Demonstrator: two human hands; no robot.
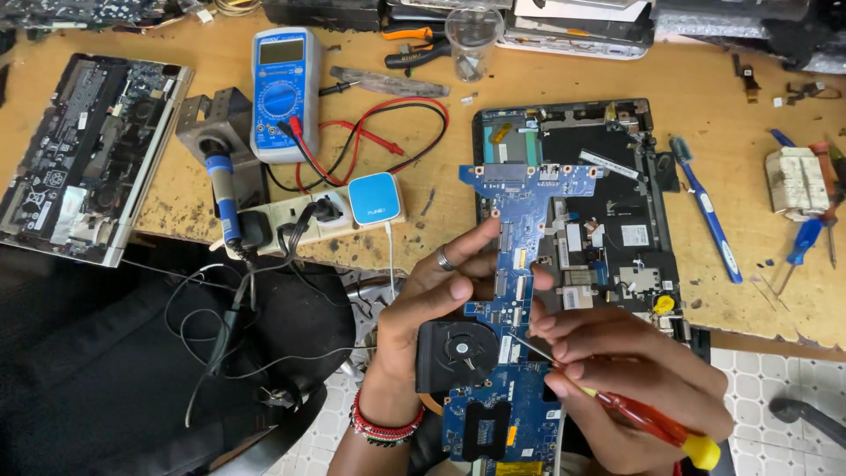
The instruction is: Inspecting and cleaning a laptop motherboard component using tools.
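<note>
A long blue circuit board [515, 220] with a black fan [463, 350] lies over an opened black laptop base [617, 211]. My left hand [436, 300], with a ring and a beaded wristband, grips the board's left edge near the fan. My right hand [630, 375] is closed on a red-handled screwdriver [648, 421] with a yellow end, its metal tip touching the board just right of the fan.
On the wooden bench: a blue multimeter [284, 88] with red and black leads, a soldering iron [225, 189] in its stand, a power strip [308, 216] with a blue adapter, another opened laptop [84, 154] at left, a blue toothbrush [705, 207], small screwdrivers [806, 238], a clear cup [471, 40].
</note>
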